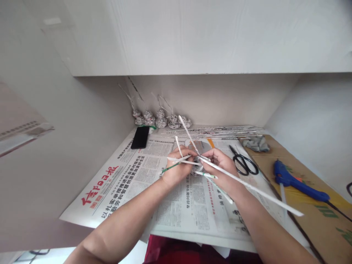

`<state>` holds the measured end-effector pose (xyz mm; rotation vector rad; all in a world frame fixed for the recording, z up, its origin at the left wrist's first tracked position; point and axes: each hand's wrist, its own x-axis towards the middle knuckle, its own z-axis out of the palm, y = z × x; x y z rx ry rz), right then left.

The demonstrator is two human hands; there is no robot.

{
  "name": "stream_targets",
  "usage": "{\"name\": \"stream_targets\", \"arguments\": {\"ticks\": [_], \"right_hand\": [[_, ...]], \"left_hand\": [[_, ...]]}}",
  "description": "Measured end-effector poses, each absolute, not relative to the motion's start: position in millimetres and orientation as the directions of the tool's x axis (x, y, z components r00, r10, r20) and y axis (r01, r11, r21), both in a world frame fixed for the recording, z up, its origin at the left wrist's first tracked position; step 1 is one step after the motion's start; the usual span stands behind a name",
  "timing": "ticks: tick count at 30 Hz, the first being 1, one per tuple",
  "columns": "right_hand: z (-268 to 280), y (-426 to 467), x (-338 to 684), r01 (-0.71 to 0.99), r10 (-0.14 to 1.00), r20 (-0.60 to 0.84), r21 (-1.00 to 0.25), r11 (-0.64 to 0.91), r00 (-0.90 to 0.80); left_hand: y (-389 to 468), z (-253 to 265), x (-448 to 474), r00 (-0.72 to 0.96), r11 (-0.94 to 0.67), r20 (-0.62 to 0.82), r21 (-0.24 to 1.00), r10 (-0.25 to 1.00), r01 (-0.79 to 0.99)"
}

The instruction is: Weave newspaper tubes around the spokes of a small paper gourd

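Note:
Between my two hands, above the newspaper, is a small woven piece of rolled paper strips (195,171), with several white and green-tinged ends sticking out of it. My left hand (180,164) is closed round its left side, thumb and forefinger near the top. My right hand (222,167) pinches at its upper right, where a long white paper strip (255,189) runs down across my right forearm. Another strip (187,132) points up and away from the top. Fingers and strips hide much of the woven body.
Several gourd-shaped woven paper pieces (161,119) stand along the back wall, by a row of rolled paper sticks (220,131). A black phone (140,137) lies on the newspaper (126,187). At right are black scissors (243,163), a grey cloth (256,143) and a blue glue gun (298,185) on cardboard.

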<state>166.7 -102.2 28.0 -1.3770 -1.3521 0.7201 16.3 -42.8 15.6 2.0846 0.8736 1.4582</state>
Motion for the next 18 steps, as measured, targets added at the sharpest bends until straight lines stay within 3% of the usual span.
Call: {"name": "stream_targets", "arguments": {"ticks": [10,18], "right_hand": [[32,-104,160,0.268,0.949,0.189,-0.956,0.119,0.254],[20,-97,163,0.250,0.944,0.220,-0.955,0.157,0.245]], "left_hand": [[-49,21,15,0.287,-0.699,0.639,0.674,0.714,0.237],[-37,21,10,0.364,-0.462,0.379,0.870,0.851,0.172]]}}
